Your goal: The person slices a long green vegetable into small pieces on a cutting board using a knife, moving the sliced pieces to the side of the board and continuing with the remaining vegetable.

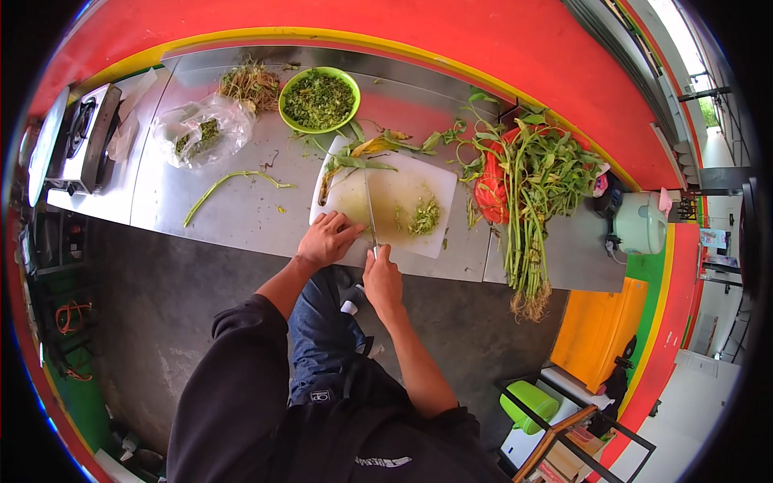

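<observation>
My right hand [383, 279] grips the handle of a kitchen knife [370, 208], its blade pointing away from me across a white cutting board [426, 176]. Left of the blade, my left hand [329, 238] rests at the board's near edge with bent fingers. A trace of green shows by its fingertips, but whether it pinches a stem is hidden. Chopped green pieces [425, 216] lie in a small heap right of the knife. Wilted, yellowing leaves [368, 146] lie across the board's far side.
A green bowl [357, 96] holds chopped greens behind the board. Leafy stems with roots [525, 199] hang over the steel table's [241, 208] front edge. Left are a plastic bag [232, 130], root trimmings [249, 87], a loose stem [220, 184] and a gas stove [90, 136]. A rice cooker [639, 223] stands right.
</observation>
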Motion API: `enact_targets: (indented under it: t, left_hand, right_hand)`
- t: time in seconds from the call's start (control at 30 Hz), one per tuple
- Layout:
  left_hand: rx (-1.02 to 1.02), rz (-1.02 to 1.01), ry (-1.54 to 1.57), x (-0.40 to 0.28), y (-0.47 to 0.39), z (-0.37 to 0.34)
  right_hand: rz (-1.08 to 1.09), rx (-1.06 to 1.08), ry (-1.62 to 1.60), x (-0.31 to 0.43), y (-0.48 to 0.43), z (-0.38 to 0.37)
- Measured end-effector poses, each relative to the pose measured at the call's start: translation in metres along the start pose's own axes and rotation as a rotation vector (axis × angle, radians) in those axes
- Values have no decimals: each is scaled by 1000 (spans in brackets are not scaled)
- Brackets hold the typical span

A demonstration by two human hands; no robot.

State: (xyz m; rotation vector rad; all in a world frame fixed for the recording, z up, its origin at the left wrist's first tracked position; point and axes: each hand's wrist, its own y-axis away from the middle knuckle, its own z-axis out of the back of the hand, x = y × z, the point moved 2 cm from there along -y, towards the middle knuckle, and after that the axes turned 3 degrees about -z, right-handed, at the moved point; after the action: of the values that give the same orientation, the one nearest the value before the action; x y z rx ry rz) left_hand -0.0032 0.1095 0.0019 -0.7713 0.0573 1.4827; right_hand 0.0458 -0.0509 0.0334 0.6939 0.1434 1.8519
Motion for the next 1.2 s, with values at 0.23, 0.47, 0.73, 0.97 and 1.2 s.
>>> enact_targets:
  t: [0.23,0.47,0.73,0.97,1.2]
  left_hand:
    - [51,14,-24,-1,-2,0]
    - [28,38,14,3,1,-3]
    - [69,40,-10,2,-2,1]
    - [30,15,7,1,-2,-2]
    - [42,20,-22,1,-1,-2]
  right_hand:
    - [24,-49,-4,2,-12,-13]
    - [-22,12,-46,0,6,-4]
    - [28,-5,-24,3,-13,-3]
    - [13,-49,-14,-9,4,-19]
    - [13,-5,-26,2,-8,-3]
